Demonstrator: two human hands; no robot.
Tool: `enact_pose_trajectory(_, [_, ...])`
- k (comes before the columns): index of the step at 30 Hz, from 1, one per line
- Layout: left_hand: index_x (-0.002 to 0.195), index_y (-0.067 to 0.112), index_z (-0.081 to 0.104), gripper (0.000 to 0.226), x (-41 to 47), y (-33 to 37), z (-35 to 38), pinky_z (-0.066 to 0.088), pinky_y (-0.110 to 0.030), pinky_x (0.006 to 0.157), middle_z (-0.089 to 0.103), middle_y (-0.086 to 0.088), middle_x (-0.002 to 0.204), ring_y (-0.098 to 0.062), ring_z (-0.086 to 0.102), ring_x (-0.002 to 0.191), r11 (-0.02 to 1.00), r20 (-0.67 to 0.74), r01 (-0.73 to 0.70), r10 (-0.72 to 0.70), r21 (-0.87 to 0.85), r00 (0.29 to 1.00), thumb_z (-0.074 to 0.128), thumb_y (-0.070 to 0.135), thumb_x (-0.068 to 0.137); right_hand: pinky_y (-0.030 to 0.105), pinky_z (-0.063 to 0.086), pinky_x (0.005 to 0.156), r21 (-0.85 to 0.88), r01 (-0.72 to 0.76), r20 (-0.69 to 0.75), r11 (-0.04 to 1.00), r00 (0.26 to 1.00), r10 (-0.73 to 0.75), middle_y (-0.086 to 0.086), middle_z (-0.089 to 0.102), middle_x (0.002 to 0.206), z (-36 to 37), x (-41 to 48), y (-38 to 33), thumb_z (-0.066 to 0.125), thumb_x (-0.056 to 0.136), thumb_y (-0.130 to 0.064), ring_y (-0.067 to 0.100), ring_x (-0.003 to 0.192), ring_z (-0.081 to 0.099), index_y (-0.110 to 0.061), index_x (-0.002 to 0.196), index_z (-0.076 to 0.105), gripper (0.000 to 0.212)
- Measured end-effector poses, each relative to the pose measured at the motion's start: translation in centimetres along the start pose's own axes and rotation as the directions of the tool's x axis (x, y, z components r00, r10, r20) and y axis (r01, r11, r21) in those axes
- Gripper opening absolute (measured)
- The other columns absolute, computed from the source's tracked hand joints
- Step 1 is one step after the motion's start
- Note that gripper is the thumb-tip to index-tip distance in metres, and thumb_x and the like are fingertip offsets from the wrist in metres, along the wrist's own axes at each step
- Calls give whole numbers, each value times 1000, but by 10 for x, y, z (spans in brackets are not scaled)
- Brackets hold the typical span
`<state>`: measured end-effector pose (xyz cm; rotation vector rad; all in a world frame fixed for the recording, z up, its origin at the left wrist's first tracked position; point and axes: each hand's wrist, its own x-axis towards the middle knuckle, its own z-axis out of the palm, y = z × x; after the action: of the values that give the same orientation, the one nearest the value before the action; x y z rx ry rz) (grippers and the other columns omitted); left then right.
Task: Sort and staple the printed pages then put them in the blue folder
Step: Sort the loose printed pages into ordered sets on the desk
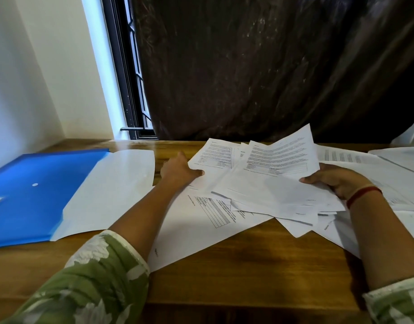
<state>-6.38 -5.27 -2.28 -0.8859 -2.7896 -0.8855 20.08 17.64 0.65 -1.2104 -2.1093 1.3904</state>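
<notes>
A loose, fanned bundle of printed pages (pixel 262 181) is lifted a little off the wooden table (pixel 248 260). My left hand (pixel 179 170) grips the bundle's left edge, thumb on top. My right hand (pixel 339 181), with a red thread at the wrist, holds its right edge. More printed sheets (pixel 196 220) lie flat under the bundle and to the right. The blue folder (pixel 37 188) lies open at the left with its pale translucent flap (pixel 112 190) spread toward the pages. No stapler is in view.
A dark curtain (pixel 271 66) hangs behind the table, and a window frame (pixel 131 90) stands at the back left. A white plastic sheet (pixel 409 134) shows at the far right. The table's front edge runs near the bottom.
</notes>
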Motion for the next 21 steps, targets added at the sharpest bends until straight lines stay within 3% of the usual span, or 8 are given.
enact_pose_trajectory(4, [116,10,54,62,10,-3,-9,51,-36,76,61,-4,107,-23,58,96,925,139,180,-140,-336,980,87,29,67,50,45,98,48,10,-19,999,1000,-9,14,61,115,-4,0,5,69,85,-5,39,106,56,-15,120,56,39])
enact_pose_trajectory(9, [88,13,55,26,20,-5,-17,53,-42,90,63,-8,102,-26,63,95,720,220,327,-241,-612,945,78,12,79,43,51,87,120,7,46,993,999,-13,10,64,119,-5,5,10,74,79,-11,33,102,61,-23,123,58,48])
enact_pose_trajectory(13, [121,8,60,36,25,-7,-32,51,-42,96,63,-12,122,-30,61,108,657,52,269,-330,-704,943,69,16,88,50,48,97,106,-11,64,994,998,4,7,64,121,-7,16,15,84,68,-23,34,107,60,-29,126,57,65])
enact_pose_trajectory(14, [126,11,57,37,22,-5,-39,51,-43,95,61,-11,124,-29,59,110,570,39,250,-357,-783,933,65,15,91,51,47,99,105,-1,66,994,998,-6,8,63,122,-5,12,13,79,74,-18,35,107,59,-27,127,56,59])
enact_pose_trajectory(16, [131,14,53,39,23,-2,-54,55,-43,89,58,-9,122,-26,57,105,273,94,221,-411,-936,907,61,10,93,50,46,99,88,6,59,996,998,-11,8,62,123,-1,7,7,73,81,-12,34,106,59,-25,128,55,52])
enact_pose_trajectory(18, [130,13,52,37,17,5,-68,59,-35,70,57,-8,114,-21,58,92,24,162,188,-404,-982,900,59,7,94,48,47,99,90,4,79,996,997,-12,7,62,121,3,5,5,70,84,-11,33,106,59,-26,127,54,49])
enact_pose_trajectory(20, [127,9,51,33,10,14,-74,57,-28,56,59,-9,110,-20,60,85,-120,240,212,-321,-970,916,58,7,95,45,48,96,114,13,90,993,996,-23,7,63,121,6,4,3,69,84,-9,32,105,60,-26,124,55,46])
enact_pose_trajectory(21, [127,7,52,32,6,21,-74,57,-26,56,61,-10,113,-21,63,88,-166,269,230,-278,-959,922,57,6,95,44,49,94,117,17,91,993,995,-27,7,63,120,8,6,3,70,83,-9,31,104,60,-26,122,56,44])
